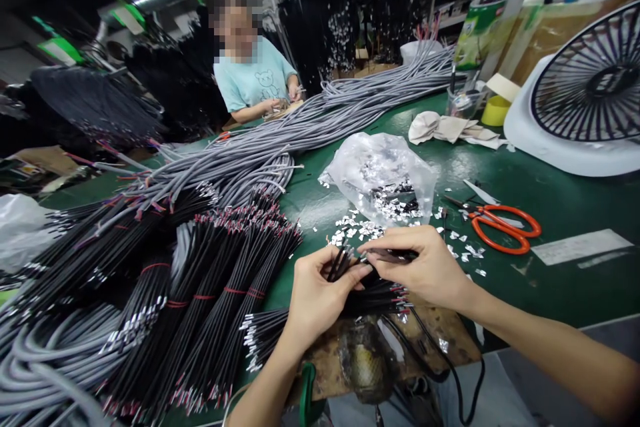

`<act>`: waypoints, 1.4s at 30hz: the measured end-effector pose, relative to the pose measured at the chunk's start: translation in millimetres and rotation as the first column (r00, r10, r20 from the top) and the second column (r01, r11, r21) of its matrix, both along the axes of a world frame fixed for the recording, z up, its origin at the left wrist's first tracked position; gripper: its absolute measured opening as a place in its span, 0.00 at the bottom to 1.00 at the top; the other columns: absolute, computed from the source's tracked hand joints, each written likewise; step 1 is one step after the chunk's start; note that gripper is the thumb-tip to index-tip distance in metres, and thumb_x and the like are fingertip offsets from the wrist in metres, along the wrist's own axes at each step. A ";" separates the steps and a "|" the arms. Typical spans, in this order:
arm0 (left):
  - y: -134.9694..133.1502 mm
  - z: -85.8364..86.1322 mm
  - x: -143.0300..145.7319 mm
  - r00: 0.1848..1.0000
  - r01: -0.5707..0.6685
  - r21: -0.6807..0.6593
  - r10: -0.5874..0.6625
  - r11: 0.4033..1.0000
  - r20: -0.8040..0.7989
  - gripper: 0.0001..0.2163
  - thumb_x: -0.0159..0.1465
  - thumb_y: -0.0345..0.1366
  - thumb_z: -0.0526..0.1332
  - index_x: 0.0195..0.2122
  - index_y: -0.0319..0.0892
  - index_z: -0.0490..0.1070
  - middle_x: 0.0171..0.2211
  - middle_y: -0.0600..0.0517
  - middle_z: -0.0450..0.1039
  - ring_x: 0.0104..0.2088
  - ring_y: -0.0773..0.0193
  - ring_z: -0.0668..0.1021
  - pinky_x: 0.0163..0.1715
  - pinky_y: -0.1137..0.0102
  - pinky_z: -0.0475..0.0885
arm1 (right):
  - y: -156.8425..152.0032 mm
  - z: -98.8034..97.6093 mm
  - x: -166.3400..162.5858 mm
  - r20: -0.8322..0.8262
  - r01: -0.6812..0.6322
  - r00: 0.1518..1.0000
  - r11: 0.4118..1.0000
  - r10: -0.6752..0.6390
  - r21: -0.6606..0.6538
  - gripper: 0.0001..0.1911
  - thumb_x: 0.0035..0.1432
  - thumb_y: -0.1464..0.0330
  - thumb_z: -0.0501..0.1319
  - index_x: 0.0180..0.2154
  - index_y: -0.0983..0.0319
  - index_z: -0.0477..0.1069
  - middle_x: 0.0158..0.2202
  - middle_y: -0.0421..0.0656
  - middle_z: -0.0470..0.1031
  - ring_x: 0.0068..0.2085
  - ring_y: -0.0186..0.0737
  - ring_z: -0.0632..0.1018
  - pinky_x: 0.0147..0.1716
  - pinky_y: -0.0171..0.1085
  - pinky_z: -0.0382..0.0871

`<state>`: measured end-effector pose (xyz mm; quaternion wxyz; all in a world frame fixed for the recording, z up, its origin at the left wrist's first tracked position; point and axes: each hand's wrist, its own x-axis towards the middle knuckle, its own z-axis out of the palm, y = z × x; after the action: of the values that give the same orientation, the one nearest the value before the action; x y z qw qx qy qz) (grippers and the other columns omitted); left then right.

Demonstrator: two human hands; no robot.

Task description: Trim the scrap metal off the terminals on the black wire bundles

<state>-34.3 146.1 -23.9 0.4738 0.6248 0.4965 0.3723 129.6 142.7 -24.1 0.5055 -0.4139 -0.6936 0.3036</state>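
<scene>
**Your hands close on black cables, the contact point partly covered**

At bottom centre, a green clamp-like piece (307,390) is cut off by the lower edge, beside a wooden board (450,337). Just above, your left hand (316,290) has its fingers closed around short black cables (339,265), their lower lengths hidden by your grip. Beside it, your right hand (420,263) pinches a dark slim tool (397,255), too covered to identify. Cable bundles (215,320) fill the lower left. Mid-frame, a cloudy plastic bag (363,159) obscures its contents; orange-handled scissors (527,220) lie to its right. Farther, grey cables (325,128) run diagonally. The fan (613,82) is cropped at upper right; at upper centre-left, a co-worker (257,77) handles something too small to make out.
</scene>
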 end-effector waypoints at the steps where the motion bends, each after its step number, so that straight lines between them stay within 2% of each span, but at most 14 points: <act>1: 0.2 -0.3 -0.1 1.000 -0.004 0.002 0.004 1.000 -0.001 0.08 0.51 0.36 0.65 0.24 0.37 0.70 0.18 0.54 0.70 0.19 0.67 0.71 0.21 0.73 0.67 | -0.3 0.1 0.1 0.004 0.002 1.000 1.000 -0.002 -0.002 0.08 0.46 0.76 0.62 0.31 0.64 0.78 0.24 0.41 0.77 0.24 0.33 0.74 0.23 0.31 0.66; 6: -0.6 0.2 -0.1 1.000 -0.026 0.026 0.026 0.999 -0.006 0.09 0.50 0.37 0.67 0.22 0.37 0.70 0.18 0.54 0.69 0.20 0.67 0.71 0.22 0.73 0.67 | 0.2 0.2 -1.4 0.015 -0.012 1.000 0.999 0.012 -0.042 0.05 0.49 0.71 0.63 0.28 0.64 0.76 0.24 0.41 0.75 0.25 0.33 0.72 0.24 0.32 0.64; 9: -1.0 1.6 0.4 1.000 -0.007 0.019 0.007 1.000 0.027 0.08 0.48 0.34 0.68 0.22 0.37 0.70 0.19 0.54 0.71 0.21 0.68 0.72 0.23 0.75 0.68 | 3.4 -0.5 -1.6 0.025 -0.015 1.000 0.992 0.019 -0.128 0.10 0.53 0.66 0.60 0.24 0.65 0.72 0.23 0.40 0.70 0.26 0.33 0.69 0.25 0.32 0.61; 13: 0.3 3.2 0.0 0.992 0.087 -0.074 -0.080 0.993 0.095 0.07 0.50 0.34 0.67 0.23 0.37 0.70 0.19 0.54 0.73 0.20 0.68 0.75 0.23 0.75 0.69 | 7.4 -3.6 0.1 -0.107 -0.238 0.971 0.930 0.216 -0.280 0.12 0.56 0.64 0.55 0.24 0.64 0.65 0.22 0.39 0.66 0.25 0.34 0.67 0.25 0.33 0.61; 15: 1.3 3.5 -1.4 0.982 0.172 -0.087 -0.163 0.981 0.095 0.09 0.53 0.37 0.65 0.22 0.37 0.69 0.17 0.54 0.71 0.19 0.69 0.73 0.22 0.75 0.68 | 6.1 -5.7 -0.6 -0.067 -0.243 0.970 0.944 0.234 -0.222 0.10 0.57 0.66 0.54 0.25 0.64 0.63 0.22 0.40 0.65 0.25 0.33 0.66 0.24 0.33 0.60; 17: 2.0 3.8 -3.3 0.965 0.256 -0.077 -0.249 0.964 0.085 0.12 0.56 0.39 0.62 0.20 0.37 0.68 0.14 0.54 0.69 0.16 0.70 0.71 0.21 0.76 0.66 | 2.6 -7.5 -2.7 0.087 -0.119 0.989 0.993 0.120 -0.018 0.06 0.55 0.71 0.53 0.26 0.63 0.63 0.24 0.40 0.64 0.25 0.34 0.66 0.24 0.33 0.58; 19: 2.3 4.1 -5.2 0.950 0.304 -0.085 -0.297 0.949 0.094 0.15 0.59 0.42 0.59 0.20 0.37 0.67 0.12 0.56 0.65 0.13 0.72 0.67 0.18 0.76 0.63 | -0.5 -7.9 -4.6 0.214 -0.010 0.976 0.976 -0.038 0.218 0.04 0.52 0.76 0.52 0.28 0.63 0.63 0.25 0.40 0.63 0.26 0.34 0.65 0.24 0.33 0.56; 21: 2.1 4.3 -6.4 0.941 0.331 -0.120 -0.317 0.936 0.121 0.16 0.60 0.44 0.57 0.21 0.37 0.67 0.11 0.58 0.61 0.12 0.74 0.64 0.15 0.77 0.59 | -0.8 -6.1 -3.9 0.228 0.065 0.963 0.948 -0.141 0.312 0.05 0.52 0.77 0.52 0.30 0.62 0.63 0.26 0.40 0.63 0.25 0.34 0.64 0.23 0.33 0.55; 25: 1.5 4.1 -6.7 0.933 0.346 -0.198 -0.314 0.917 0.178 0.15 0.59 0.44 0.58 0.22 0.37 0.66 0.13 0.59 0.58 0.11 0.75 0.64 0.13 0.78 0.58 | 4.8 -0.3 5.5 0.062 0.294 0.949 0.937 -0.310 0.188 0.07 0.59 0.70 0.52 0.28 0.61 0.62 0.23 0.38 0.62 0.24 0.33 0.64 0.23 0.32 0.57; 30: 2.2 2.9 -6.3 0.939 0.313 -0.179 -0.277 0.933 0.204 0.15 0.59 0.43 0.58 0.23 0.37 0.66 0.12 0.59 0.58 0.11 0.75 0.64 0.13 0.78 0.58 | 4.6 -2.3 6.2 0.185 -0.024 0.982 0.974 -0.019 0.225 0.03 0.55 0.70 0.59 0.30 0.63 0.68 0.30 0.42 0.67 0.31 0.34 0.69 0.29 0.33 0.61; 32: 2.2 4.0 -5.8 0.948 0.290 -0.142 -0.263 0.947 0.179 0.13 0.59 0.42 0.59 0.23 0.36 0.68 0.12 0.58 0.62 0.12 0.74 0.66 0.15 0.77 0.62 | 4.0 -3.5 2.9 0.189 -0.034 0.982 0.978 -0.006 0.206 0.05 0.55 0.71 0.59 0.27 0.63 0.68 0.29 0.41 0.66 0.29 0.33 0.68 0.28 0.32 0.60; 36: 2.3 7.7 -2.6 0.980 0.186 -0.090 -0.179 0.978 0.083 0.08 0.54 0.35 0.64 0.24 0.36 0.70 0.17 0.53 0.70 0.18 0.70 0.72 0.22 0.75 0.67 | 5.8 -4.6 -0.8 0.168 -0.015 0.986 1.000 0.018 -0.016 0.13 0.58 0.67 0.56 0.23 0.63 0.65 0.22 0.39 0.65 0.25 0.33 0.67 0.24 0.31 0.59; 38: 3.0 7.3 -0.3 0.991 0.128 -0.073 -0.125 0.989 0.044 0.06 0.52 0.33 0.65 0.23 0.35 0.72 0.17 0.52 0.71 0.20 0.69 0.72 0.23 0.75 0.66 | 4.8 -7.6 -2.5 0.241 0.089 0.966 0.995 -0.097 0.043 0.11 0.57 0.68 0.55 0.23 0.63 0.65 0.23 0.40 0.65 0.25 0.34 0.68 0.24 0.32 0.59; 42: 4.6 0.8 2.6 0.999 0.051 -0.039 -0.050 0.998 0.008 0.06 0.51 0.33 0.66 0.22 0.35 0.72 0.17 0.53 0.71 0.19 0.68 0.71 0.22 0.75 0.65 | -0.8 -15.9 -9.5 0.425 0.260 0.823 0.915 -0.378 0.309 0.06 0.52 0.76 0.53 0.30 0.64 0.68 0.31 0.44 0.67 0.27 0.37 0.69 0.25 0.35 0.58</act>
<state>-31.6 150.8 -23.1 0.4968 0.6265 0.4861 0.3526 120.1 142.0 -40.0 0.4091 -0.5228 -0.7477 0.0178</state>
